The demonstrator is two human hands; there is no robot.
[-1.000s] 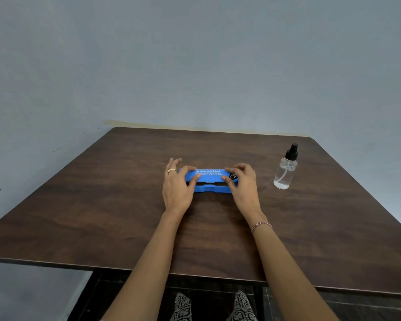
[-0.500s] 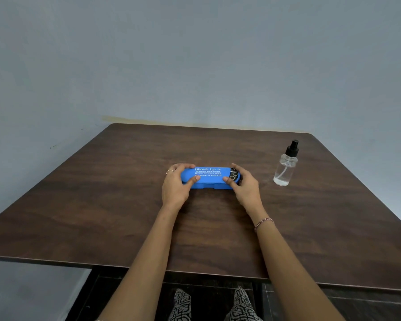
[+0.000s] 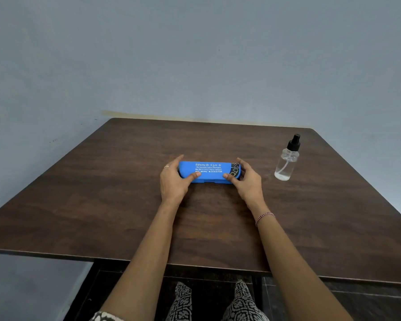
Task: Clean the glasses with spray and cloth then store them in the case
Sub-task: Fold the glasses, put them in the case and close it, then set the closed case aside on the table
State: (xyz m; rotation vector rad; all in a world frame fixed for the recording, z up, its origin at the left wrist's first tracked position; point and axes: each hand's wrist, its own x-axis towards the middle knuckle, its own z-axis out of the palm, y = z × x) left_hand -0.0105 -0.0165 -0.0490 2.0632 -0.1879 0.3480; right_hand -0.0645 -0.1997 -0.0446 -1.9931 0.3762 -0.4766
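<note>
Two hands cup a shut blue case (image 3: pixel 208 172) lying mid-table, its long axis running left to right. The left hand (image 3: pixel 173 181) holds its left end, the right hand (image 3: pixel 247 181) its right, thumbs on the near edge. A spray bottle (image 3: pixel 286 162) stands well right.

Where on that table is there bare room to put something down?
Nearly everywhere. The wooden table is bare left of the left hand, behind the blue glasses case to the wall, and along the near edge beside the forearms. It is tightest between the right hand and the spray bottle.
</note>
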